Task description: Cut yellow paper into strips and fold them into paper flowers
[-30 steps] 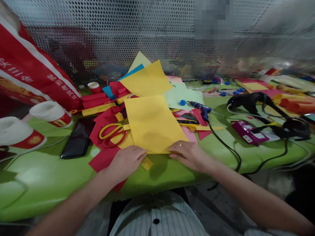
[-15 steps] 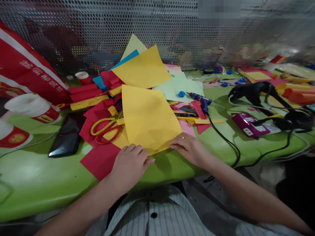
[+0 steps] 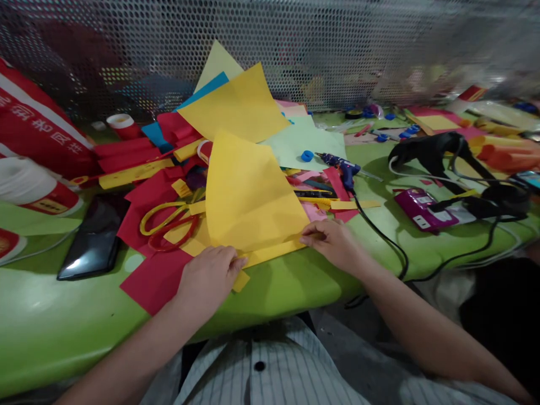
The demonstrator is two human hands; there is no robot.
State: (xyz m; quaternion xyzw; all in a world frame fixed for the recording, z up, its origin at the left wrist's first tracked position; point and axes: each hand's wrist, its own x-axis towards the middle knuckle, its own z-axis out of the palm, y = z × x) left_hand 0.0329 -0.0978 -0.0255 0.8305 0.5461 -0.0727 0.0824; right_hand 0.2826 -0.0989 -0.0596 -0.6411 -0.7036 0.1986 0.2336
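Note:
A yellow sheet of paper [image 3: 253,194] lies in front of me, its near edge turned up into a narrow fold and its far part bowed upward. My left hand [image 3: 213,275] grips the left end of that fold, fingers closed on the paper. At the right end, my right hand [image 3: 327,242] pinches the same fold between thumb and fingers. Beside my left hand lie a red sheet [image 3: 156,278] and scissors [image 3: 171,225] with yellow and red handles; their blades are hidden. A small yellow scrap [image 3: 241,281] pokes out by my left thumb.
A blue glue gun [image 3: 343,169] with a black cord rests right of the paper. A purple power strip [image 3: 424,209] and black straps [image 3: 439,154] lie farther right. At left are a phone [image 3: 93,236] and paper cups [image 3: 37,185]. Behind stands a perforated metal panel [image 3: 316,50].
The paper's near edge has been turned up into a narrow fold, and the sheet bows more. My right hand has closed into a pinch on it. The view has shifted slightly.

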